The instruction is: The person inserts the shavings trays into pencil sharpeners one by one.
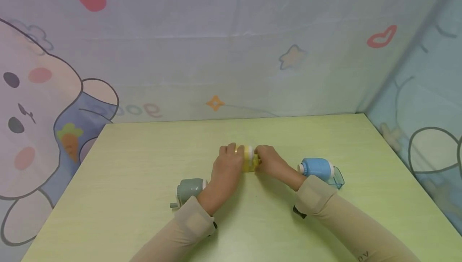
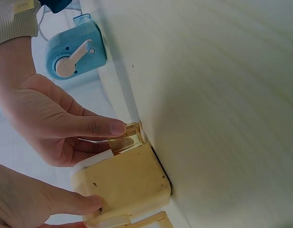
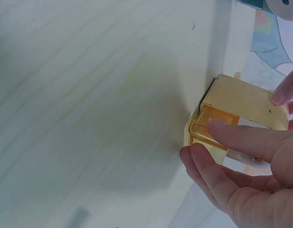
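Observation:
A yellow crank pencil sharpener (image 1: pixel 248 152) stands on the table between the two hands. My left hand (image 1: pixel 228 169) holds its body from the left, with the thumb on the yellow side (image 2: pixel 125 183) in the left wrist view. From the other end my right hand (image 1: pixel 271 163) pinches the clear amber shavings drawer (image 3: pixel 218 115) between thumb and fingers. The drawer sticks partly out of the body. In the head view the left hand hides much of the sharpener.
A grey-green sharpener (image 1: pixel 190 188) stands by the left forearm, partly covered by it. Beyond the right wrist is a blue sharpener (image 1: pixel 317 168) with its clear drawer (image 1: pixel 337 178) sticking out. A printed cloth (image 1: pixel 245 69) hangs behind the table (image 1: pixel 144 154).

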The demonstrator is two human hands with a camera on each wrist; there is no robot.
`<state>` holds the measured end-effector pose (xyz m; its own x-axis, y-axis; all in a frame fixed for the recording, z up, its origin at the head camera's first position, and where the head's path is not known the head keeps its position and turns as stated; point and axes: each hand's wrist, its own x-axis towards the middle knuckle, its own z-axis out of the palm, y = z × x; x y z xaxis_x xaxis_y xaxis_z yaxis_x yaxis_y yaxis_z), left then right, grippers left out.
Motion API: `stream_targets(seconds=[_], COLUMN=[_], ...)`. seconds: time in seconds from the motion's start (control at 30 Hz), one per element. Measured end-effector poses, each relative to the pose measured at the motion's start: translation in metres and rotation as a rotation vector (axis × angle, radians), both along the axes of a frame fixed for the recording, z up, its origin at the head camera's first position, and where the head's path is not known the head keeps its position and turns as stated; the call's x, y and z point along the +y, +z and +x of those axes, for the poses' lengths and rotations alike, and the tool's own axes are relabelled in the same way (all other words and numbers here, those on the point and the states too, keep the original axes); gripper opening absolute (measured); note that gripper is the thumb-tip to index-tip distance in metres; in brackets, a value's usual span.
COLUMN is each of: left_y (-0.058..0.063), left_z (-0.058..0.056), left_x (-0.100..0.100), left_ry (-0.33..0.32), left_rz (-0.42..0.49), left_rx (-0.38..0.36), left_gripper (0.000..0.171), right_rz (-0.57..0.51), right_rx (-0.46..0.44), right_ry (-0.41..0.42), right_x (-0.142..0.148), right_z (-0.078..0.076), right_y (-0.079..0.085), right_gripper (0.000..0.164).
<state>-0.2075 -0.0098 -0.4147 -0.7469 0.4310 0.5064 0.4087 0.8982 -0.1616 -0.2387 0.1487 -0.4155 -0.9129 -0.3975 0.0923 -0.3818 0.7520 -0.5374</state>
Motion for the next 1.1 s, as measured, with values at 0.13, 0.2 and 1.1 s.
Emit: stream_targets(seconds=[0.13, 0.2, 1.1], left_y=[0.0008, 0.0012, -0.0027], left_z=[0.0002, 0.0004, -0.0022], left_x=[-0.0002, -0.0003, 0.0017], left_ry=[0.002, 0.002, -0.015], left_rz=[-0.01, -0.009, 0.01], left_rx=[0.007, 0.008, 0.114], left_gripper=[0.036, 0.036, 0.031], right_rz=[0.019, 0.029, -0.074], right_rx=[-0.004, -0.003, -0.012], right_ry=[-0.006, -0.008, 0.006], right_x=[-0.0007, -0.0012, -0.0057], right_z=[-0.0018, -0.0025, -0.0098], right_y=[-0.0003, -0.0003, -0.0053], right_gripper=[0.03, 0.029, 0.03])
